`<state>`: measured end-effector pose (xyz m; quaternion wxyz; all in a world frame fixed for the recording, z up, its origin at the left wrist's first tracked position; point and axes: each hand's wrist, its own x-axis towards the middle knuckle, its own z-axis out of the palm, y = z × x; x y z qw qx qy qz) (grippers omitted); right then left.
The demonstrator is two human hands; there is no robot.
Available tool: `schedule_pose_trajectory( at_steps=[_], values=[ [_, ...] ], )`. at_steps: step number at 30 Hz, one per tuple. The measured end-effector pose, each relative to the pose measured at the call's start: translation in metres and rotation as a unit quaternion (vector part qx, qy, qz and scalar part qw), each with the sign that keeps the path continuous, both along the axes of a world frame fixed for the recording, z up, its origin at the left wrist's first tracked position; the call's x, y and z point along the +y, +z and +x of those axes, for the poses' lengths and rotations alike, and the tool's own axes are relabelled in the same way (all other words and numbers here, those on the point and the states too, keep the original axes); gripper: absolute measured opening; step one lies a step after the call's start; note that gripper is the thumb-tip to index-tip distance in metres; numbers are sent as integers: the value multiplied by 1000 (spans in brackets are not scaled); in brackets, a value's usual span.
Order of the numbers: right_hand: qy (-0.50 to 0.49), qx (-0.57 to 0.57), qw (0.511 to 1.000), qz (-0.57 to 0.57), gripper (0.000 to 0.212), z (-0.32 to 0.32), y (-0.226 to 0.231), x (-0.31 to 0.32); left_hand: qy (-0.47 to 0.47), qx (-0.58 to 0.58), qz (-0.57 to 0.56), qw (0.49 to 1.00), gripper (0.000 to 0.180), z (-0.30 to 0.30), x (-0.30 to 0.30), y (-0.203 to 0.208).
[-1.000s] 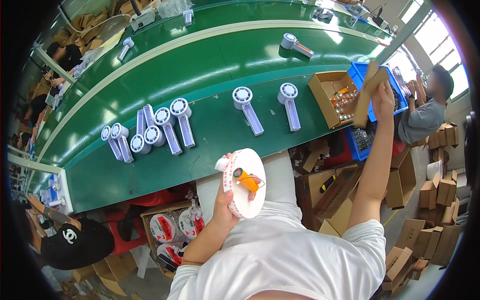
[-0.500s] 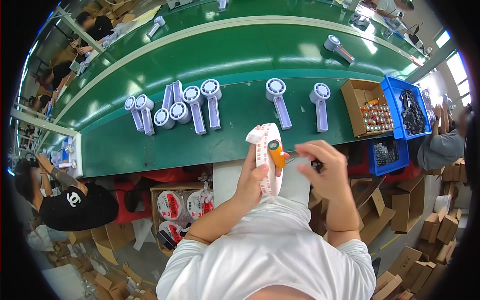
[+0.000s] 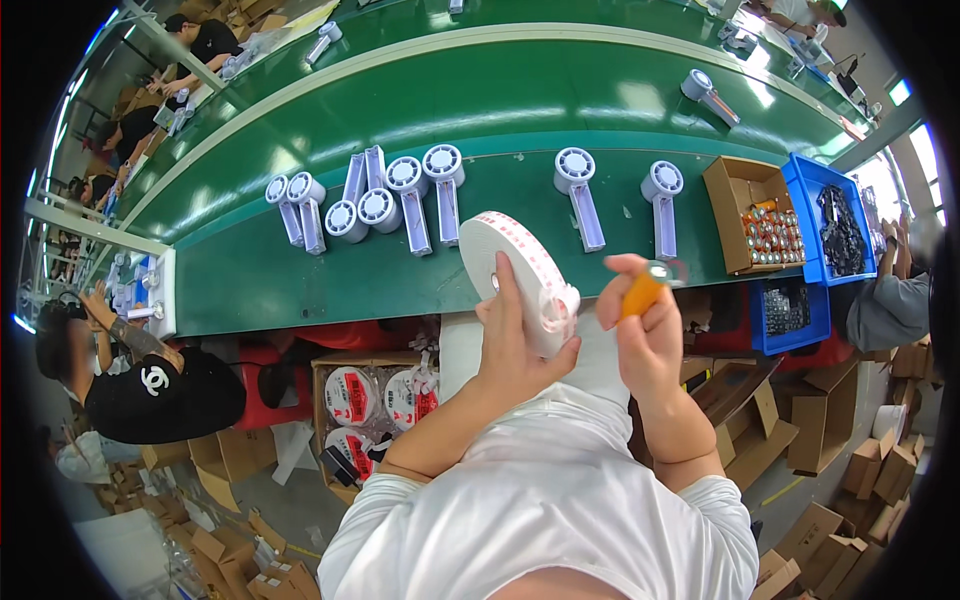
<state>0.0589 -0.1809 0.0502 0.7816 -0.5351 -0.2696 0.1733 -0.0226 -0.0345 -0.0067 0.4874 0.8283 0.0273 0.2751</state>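
Note:
My left hand (image 3: 515, 350) grips a wide roll of white tape (image 3: 487, 250) with red print along its edge, tilted above the near edge of the bench. A loose folded end of the tape sticks out near my left thumb. To the right of the roll, my right hand (image 3: 652, 350) pinches an orange cylindrical battery (image 3: 641, 295), apart from the tape. The battery's tip is blurred. Several pale lilac handheld fan bodies (image 3: 575, 165) with open, hollow handles lie on the green bench (image 3: 500, 205) beyond my hands.
At the right stands a cardboard box (image 3: 726, 215) with several orange batteries (image 3: 773, 238), beside a blue bin (image 3: 805, 205) of black parts. A lower blue bin (image 3: 765, 335) hangs below. A box of wrapped tape rolls (image 3: 350, 395) sits at lower left. A co-worker (image 3: 165, 395) sits left.
The battery has passed from beside the roll at my left hand into my right hand, which has closed on it. The roll has turned, showing its flat side.

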Motion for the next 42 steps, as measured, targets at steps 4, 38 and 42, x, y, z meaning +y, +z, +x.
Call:
schedule_pose_trajectory(
  at_steps=[4, 38, 42],
  values=[
    [-20, 40, 982, -183, 10, -11, 8, 14, -22, -31, 88, 995, 123, -3, 2, 1],
    [27, -283, 932, -224, 16, -1, -13, 2, -125, -16, -331, 935, 101, 2, -1, -10],
    [-10, -595, 795, -119, 19, -2, -18, -7, 15, -60, -446, 893, 70, 8, -5, -16]
  ],
)
